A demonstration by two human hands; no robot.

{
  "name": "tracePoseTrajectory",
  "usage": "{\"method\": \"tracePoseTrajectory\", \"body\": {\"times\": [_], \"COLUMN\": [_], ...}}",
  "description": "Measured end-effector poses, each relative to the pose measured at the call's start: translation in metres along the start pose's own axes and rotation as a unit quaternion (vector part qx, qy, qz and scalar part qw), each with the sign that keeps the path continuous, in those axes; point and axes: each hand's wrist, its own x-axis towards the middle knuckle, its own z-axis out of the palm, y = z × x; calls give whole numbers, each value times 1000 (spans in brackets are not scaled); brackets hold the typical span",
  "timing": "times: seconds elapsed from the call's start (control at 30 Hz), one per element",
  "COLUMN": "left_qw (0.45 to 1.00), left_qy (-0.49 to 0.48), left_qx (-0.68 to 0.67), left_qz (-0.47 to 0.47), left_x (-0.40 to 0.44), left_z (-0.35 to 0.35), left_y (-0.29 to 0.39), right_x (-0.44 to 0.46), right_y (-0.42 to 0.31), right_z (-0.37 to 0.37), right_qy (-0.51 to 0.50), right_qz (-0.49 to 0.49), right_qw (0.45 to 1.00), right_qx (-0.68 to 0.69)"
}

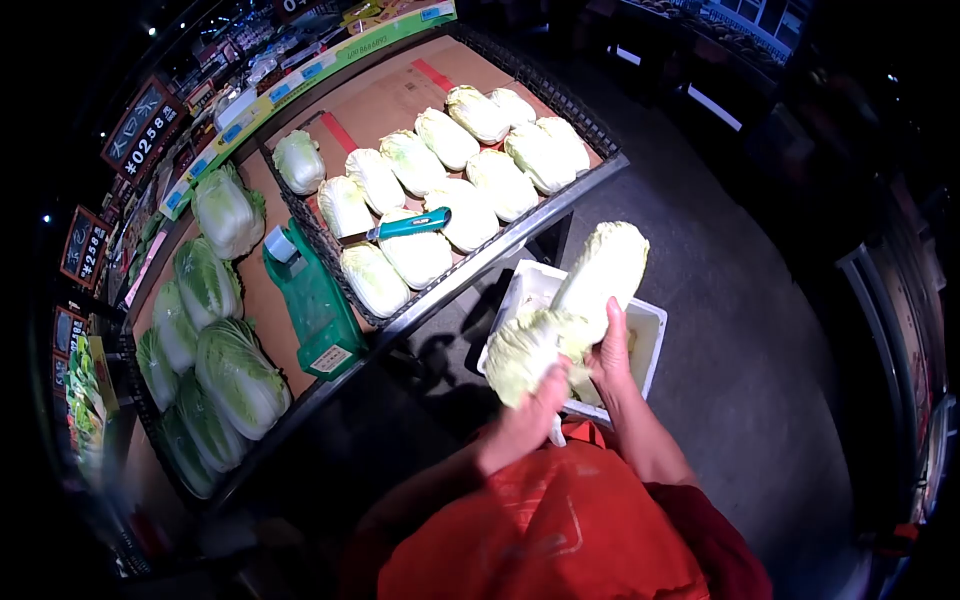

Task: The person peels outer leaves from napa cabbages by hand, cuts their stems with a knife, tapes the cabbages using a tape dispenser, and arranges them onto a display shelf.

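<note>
Above a white, open-topped rectangular box point(652, 350) on the grey floor point(755, 370), a pale yellow-white, oblong napa cabbage point(608, 262) is held tilted, its upper end leaning away from the body and to the right. A broad, crinkled pale leaf point(522, 352) spreads out to the left from its lower end.

The right hand point(612, 360) supports the cabbage from its lower right side, one digit pointing upward along it, the fingers clamped on the base; its forearm slants up and leftward. The left hand point(545, 392) is slightly blurred and lower, its forearm slanting up and rightward, the fingers closed on the crinkled leaf, near the right hand. Both forearms converge in front of a bright red apron point(545, 520).

Left of the box stands a cardboard-lined tabletop point(385, 88) with a dark rim. On it, pale cabbages point(412, 162) lie in rough rows, a teal-handled knife point(412, 223) resting across some of them. Beside these lies a translucent green plastic container point(318, 305), then larger, leafy green cabbages point(240, 370). Farther left hang black price signs point(145, 130).
</note>
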Motion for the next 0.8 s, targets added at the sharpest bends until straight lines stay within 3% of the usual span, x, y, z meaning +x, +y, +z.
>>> {"method": "tracePoseTrajectory", "body": {"times": [0.07,0.1,0.13,0.27,0.37,0.4,0.47,0.53,0.57,0.63,0.73,0.8], "left_qw": [999,995,982,946,940,943,821,902,976,996,985,939], "left_qy": [33,40,46,8,-164,-181,-235,-122,-68,-82,-111,-144], "left_qx": [5,-69,-144,-174,60,168,466,385,200,34,76,220], "left_qz": [-14,-61,-110,-273,-294,-224,-231,-152,-55,-5,108,221], "left_x": [23,33,44,91,113,128,144,147,150,143,150,147], "left_z": [-22,-31,-39,-45,-40,-49,-49,-43,-36,-13,6,7], "left_y": [-1,-12,-31,-68,-71,-119,-103,-85,-84,-23,-1,16], "right_x": [0,-3,-6,-19,-28,-30,-38,-45,-48,-51,-59,-63], "right_y": [-13,-19,-25,-45,-50,-51,-55,-55,-55,-51,-52,-53], "right_z": [-7,-10,-12,-20,-20,-22,-24,-29,-32,-37,-39,-35], "right_qy": [3,-6,-2,-16,-46,-44,-41,-57,-61,-85,-141,-169], "right_qz": [64,65,59,28,18,22,28,28,37,48,87,88], "right_qw": [993,992,993,997,995,995,997,996,996,993,986,982], "right_qx": [95,112,101,75,89,82,66,58,59,62,29,11]}}
